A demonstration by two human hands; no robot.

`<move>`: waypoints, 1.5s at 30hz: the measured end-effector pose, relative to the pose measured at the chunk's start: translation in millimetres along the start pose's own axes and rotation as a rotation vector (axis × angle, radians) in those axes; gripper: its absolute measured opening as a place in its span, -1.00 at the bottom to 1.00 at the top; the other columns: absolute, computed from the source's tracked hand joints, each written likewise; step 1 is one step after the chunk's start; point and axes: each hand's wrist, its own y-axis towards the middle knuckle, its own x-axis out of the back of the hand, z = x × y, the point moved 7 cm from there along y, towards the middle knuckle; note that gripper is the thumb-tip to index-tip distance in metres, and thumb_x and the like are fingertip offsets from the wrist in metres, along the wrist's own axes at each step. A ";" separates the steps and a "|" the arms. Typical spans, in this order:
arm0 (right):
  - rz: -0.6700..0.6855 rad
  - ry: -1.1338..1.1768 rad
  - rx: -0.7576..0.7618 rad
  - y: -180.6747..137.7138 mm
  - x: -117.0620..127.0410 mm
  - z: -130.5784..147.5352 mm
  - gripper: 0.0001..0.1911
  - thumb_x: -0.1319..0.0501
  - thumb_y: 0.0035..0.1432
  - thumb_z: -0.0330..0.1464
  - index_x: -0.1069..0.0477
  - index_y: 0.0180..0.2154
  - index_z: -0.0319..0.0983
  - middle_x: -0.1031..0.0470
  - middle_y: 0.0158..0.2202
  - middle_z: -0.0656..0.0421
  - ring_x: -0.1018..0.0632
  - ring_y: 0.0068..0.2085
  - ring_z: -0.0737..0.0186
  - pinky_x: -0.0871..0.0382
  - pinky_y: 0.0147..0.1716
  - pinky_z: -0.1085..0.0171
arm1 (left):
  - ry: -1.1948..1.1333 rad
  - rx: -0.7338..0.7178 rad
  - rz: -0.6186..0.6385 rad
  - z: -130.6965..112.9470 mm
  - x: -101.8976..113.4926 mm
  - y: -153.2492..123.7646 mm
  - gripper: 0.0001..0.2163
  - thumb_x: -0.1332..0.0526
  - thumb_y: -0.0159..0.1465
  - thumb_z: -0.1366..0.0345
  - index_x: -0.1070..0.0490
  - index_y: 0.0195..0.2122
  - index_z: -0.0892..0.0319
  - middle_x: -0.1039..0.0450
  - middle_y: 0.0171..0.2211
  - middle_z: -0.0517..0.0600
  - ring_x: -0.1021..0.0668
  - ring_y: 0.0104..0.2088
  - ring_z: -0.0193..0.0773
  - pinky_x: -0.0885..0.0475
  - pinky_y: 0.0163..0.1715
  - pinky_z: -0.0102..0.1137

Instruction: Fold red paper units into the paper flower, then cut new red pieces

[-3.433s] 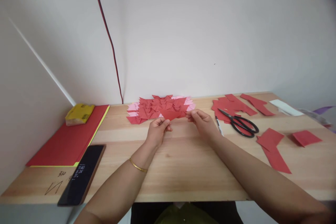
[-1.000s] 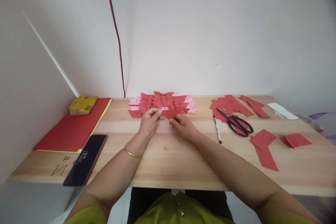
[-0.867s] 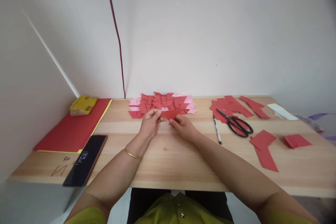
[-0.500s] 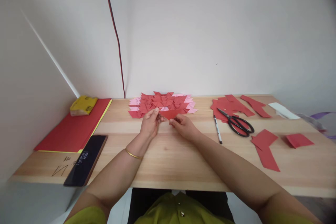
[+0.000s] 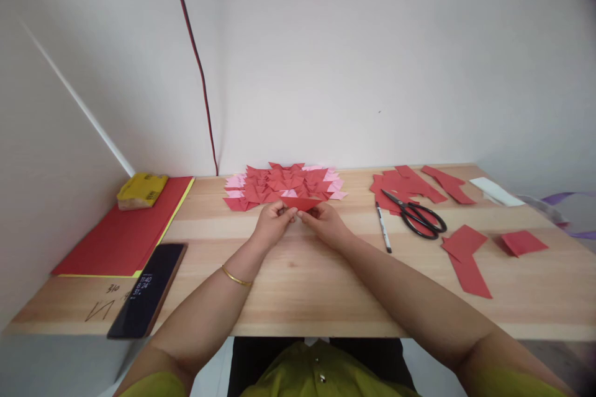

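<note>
Pinching a small folded red paper triangle (image 5: pixel 301 203) between both hands, I see my left hand (image 5: pixel 274 225) and right hand (image 5: pixel 325 223) closed on its lower edge, fingertips nearly meeting. It sits just above the light wooden table (image 5: pixel 298 285), right in front of the heap of folded red and pink paper pieces (image 5: pixel 284 184).

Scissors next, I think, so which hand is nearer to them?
Right. The right hand sits left of the scissors, past the pen; the left hand is farther left. Both pinch a red paper.
</note>
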 end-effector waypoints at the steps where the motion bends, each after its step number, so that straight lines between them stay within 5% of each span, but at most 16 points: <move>1: -0.016 0.017 -0.005 0.2 1.4 -1.1 -0.74 -0.21 0.07 -0.21 -0.46 -0.28 -0.26 -0.49 -0.36 0.16 -0.47 -0.34 0.28 -0.35 -0.30 0.27 | 0.008 0.001 0.004 -0.4 0.2 0.2 -0.83 -0.31 0.06 0.24 -0.43 -0.51 0.25 -0.43 -0.60 -0.05 -0.42 -0.55 -0.40 -0.27 -0.50 -0.49; 5: -0.053 0.024 -0.050 0.6 5.5 -7.1 -0.73 -0.22 0.06 -0.18 -0.46 -0.32 -0.26 -0.42 -0.47 0.21 -0.42 -0.42 0.31 -0.33 -0.36 0.29 | -0.045 0.015 -0.002 -0.5 -0.1 0.1 -0.83 -0.33 0.04 0.24 -0.45 -0.49 0.26 -0.43 -0.61 -0.05 -0.43 -0.57 -0.40 -0.28 -0.51 -0.48; 12: 0.018 0.057 -0.015 -0.6 1.5 0.0 -0.76 -0.24 0.06 -0.21 -0.44 -0.28 -0.23 -0.48 -0.34 0.18 -0.46 -0.29 0.27 -0.33 -0.24 0.27 | -0.161 0.040 0.008 -1.1 -3.2 -0.4 -0.81 -0.35 0.00 0.25 -0.49 -0.43 0.27 -0.44 -0.60 -0.05 -0.41 -0.58 -0.41 -0.31 -0.50 -0.47; 21: -0.100 0.037 -0.032 -0.4 11.3 -1.8 -0.76 -0.26 0.04 -0.19 -0.44 -0.34 -0.23 -0.40 -0.46 0.24 -0.41 -0.42 0.33 -0.29 -0.38 0.32 | -0.255 0.071 0.008 -0.4 -2.6 -0.2 -0.81 -0.38 -0.01 0.27 -0.46 -0.43 0.25 -0.44 -0.59 -0.08 -0.41 -0.64 -0.43 -0.32 -0.55 -0.48; 28: -0.110 -0.017 0.058 -1.1 12.3 9.0 -0.79 -0.24 0.06 -0.21 -0.46 -0.34 -0.22 -0.51 -0.36 0.16 -0.48 -0.32 0.26 -0.36 -0.28 0.26 | -0.245 0.088 0.020 -4.6 -3.8 -2.1 -0.80 -0.38 -0.02 0.25 -0.46 -0.43 0.25 -0.45 -0.57 -0.07 -0.35 -0.72 -0.48 -0.22 -0.69 -0.51; 40: -0.078 -0.023 0.069 -5.6 7.5 13.7 -0.78 -0.22 0.09 -0.20 -0.45 -0.38 -0.23 -0.52 -0.38 0.15 -0.49 -0.32 0.25 -0.36 -0.29 0.26 | -0.310 0.109 0.096 -3.4 -10.2 -3.2 -0.78 -0.40 -0.05 0.25 -0.46 -0.47 0.27 -0.47 -0.53 -0.05 -0.44 -0.65 -0.43 -0.31 -0.59 -0.47; 45: -0.087 -0.105 0.045 -5.9 9.6 14.8 -0.75 -0.18 0.12 -0.16 -0.44 -0.40 -0.22 -0.49 -0.41 0.18 -0.46 -0.36 0.27 -0.33 -0.30 0.27 | -0.289 0.155 0.082 -1.9 -11.7 -6.3 -0.75 -0.40 -0.04 0.19 -0.42 -0.47 0.24 -0.33 -0.72 -0.16 -0.31 -0.75 -0.47 -0.21 -0.67 -0.49</move>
